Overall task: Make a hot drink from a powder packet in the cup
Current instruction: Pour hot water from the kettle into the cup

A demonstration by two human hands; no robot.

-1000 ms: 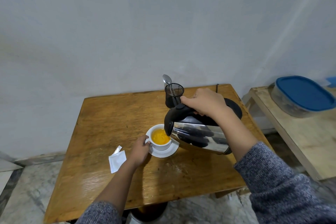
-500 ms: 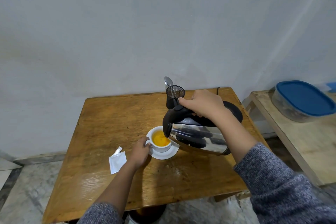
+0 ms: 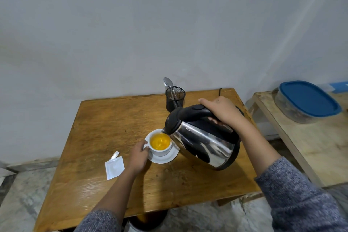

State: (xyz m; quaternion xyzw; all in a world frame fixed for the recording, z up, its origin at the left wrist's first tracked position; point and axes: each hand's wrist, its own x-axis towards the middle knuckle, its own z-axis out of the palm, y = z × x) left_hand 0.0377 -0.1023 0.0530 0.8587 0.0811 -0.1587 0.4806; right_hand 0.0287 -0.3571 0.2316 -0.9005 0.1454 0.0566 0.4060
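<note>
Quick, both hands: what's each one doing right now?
Left hand: closed on the cup handle, steadying it.
Right hand: closed on the kettle handle, kettle tilted over the cup.

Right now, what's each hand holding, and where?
Right hand: kettle, by its black top handle. Left hand: cup, at its handle side by the saucer.

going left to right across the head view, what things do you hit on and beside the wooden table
torn white packet → left hand → white cup of orange drink on its saucer → steel kettle → right hand → blue-lidded container
</note>
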